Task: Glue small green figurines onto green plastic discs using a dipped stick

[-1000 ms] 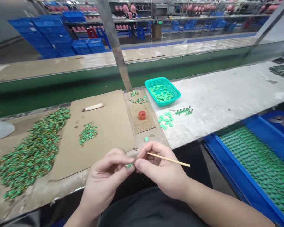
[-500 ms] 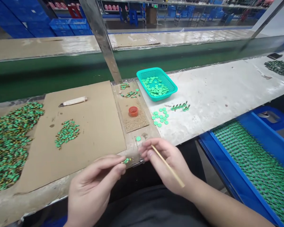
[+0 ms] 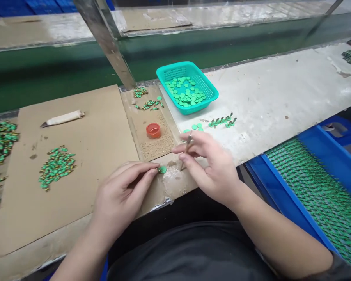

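Green plastic is what my left hand [image 3: 125, 191] grips: thumb and forefinger are pinched on the near edge of a small round green plastic disc [image 3: 163, 169]. It lies flat on the front strip of the table [image 3: 266, 101], between my two hands. My right hand [image 3: 212, 164] is closed round a thin wooden stick with a metal tip [image 3: 187, 150], held nearly upright just right of the disc. Whether its lower end touches the table I cannot tell.

The disc is tiny and close to the table's front edge, so I judge that a careless poke from the stick could flick it into my lap. A sweep of my right hand could also scatter the loose green discs [image 3: 196, 127] half hidden behind its fingers, or tip the small orange-red round cap [image 3: 153, 130] just beyond my left fingertips.

Under and left of my left hand lies a brown cardboard sheet [image 3: 90, 128], carrying a little heap of green parts [image 3: 57, 166] and a tape-wrapped blade [image 3: 62, 118]. Beyond my right hand sit a teal plastic mesh basket [image 3: 175, 69] of discs and a row of small green pegs [image 3: 222, 121]. A blue plastic crate [image 3: 333, 156] of green parts stands below my right forearm. Farther off runs a dark green conveyor belt [image 3: 193, 50], crossed by a slanted metal post [image 3: 105, 43].
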`<state>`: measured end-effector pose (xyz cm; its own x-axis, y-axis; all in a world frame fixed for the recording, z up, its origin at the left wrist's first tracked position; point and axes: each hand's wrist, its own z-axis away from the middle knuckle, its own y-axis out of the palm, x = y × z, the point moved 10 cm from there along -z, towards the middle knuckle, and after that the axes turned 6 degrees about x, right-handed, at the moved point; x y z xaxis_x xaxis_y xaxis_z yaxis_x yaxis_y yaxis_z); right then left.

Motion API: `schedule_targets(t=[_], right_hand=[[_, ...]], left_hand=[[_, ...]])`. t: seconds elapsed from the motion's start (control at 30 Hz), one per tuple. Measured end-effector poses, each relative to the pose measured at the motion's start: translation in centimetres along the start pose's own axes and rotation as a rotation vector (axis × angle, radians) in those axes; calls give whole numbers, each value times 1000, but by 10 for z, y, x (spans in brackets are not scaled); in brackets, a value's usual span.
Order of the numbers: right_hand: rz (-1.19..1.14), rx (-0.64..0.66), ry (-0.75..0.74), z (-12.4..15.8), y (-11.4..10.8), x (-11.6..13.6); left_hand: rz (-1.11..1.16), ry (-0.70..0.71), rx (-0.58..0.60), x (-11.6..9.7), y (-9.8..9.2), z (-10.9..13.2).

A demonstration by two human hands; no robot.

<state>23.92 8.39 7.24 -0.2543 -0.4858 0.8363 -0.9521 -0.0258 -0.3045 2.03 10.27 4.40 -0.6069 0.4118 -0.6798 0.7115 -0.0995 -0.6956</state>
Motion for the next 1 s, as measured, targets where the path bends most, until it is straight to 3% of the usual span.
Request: schedule_targets(t=[0.13,0.3,0.73,1.0], right_hand=[[145,173,94,5,11,-18],[55,160,200,14,11,-34],[42,277,199,10,9,-31],[205,367,113,5,9,-18]], left_hand=[[-29,-1,-31,3,2,2],[-35,18,-21,1,5,1],[-118,133,-18,-18,6,-1],[-137,162,-27,-21,7,3]])
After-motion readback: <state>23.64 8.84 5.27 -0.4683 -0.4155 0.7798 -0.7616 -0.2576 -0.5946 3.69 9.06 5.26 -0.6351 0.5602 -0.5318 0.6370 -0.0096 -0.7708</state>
